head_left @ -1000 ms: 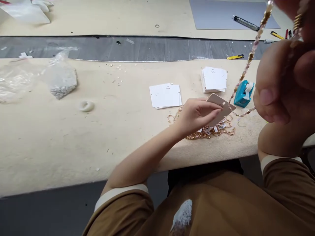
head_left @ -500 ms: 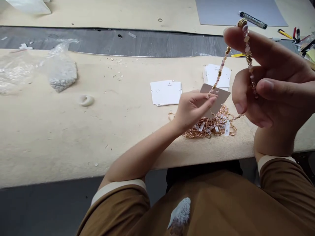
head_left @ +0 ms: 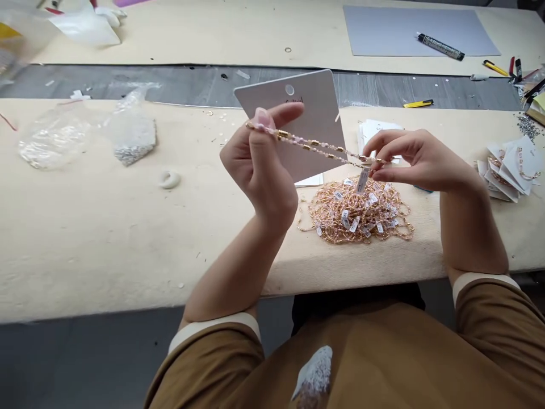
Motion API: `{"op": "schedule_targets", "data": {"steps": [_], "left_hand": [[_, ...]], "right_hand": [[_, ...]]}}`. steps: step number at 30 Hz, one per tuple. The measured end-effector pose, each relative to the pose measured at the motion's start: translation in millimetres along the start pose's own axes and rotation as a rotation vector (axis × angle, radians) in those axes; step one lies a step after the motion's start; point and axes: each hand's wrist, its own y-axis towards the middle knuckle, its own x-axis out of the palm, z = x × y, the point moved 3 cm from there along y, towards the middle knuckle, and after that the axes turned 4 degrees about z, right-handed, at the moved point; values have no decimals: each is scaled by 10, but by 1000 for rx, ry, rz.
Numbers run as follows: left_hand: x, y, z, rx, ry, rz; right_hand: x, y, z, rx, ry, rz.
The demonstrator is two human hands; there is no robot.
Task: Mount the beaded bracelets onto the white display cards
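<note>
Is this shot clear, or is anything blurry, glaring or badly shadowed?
In the head view, the soft, even light leaves no harsh glare; the beaded strand and its tag look sharp, nothing is noticeably blurred, and the brown sleeves nearest the camera loom large, as with a wide lens.

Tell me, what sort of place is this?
Probably a small jewellery workshop where bracelets are put on cards for sale. A heap of tagged bead bracelets lies on the bench, a printed display card is held up, and bracelets on cards are piled to the right.
</note>
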Motion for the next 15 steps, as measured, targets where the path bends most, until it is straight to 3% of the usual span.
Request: {"op": "schedule_targets", "data": {"steps": [2,4,6,8,12,15], "left_hand": [[8,43,-97,-100,-50,-64],[30,71,-176,-192,-75,-98],[66,70,-231,-286,-106,-77],[115,45,-266,-383,-140,-31],[191,17,-318,-509,-184,40],[184,61,-365,-579,-246,66]], "right_hand": [[13,-1,-36,-88,77,-26],[34,-3,-30,-115,332,-20],[75,9,23,-62,620,41],[130,28,83,12,758,117],[212,43,110,100,823,71],[203,21,119,217,712,-17]]}}
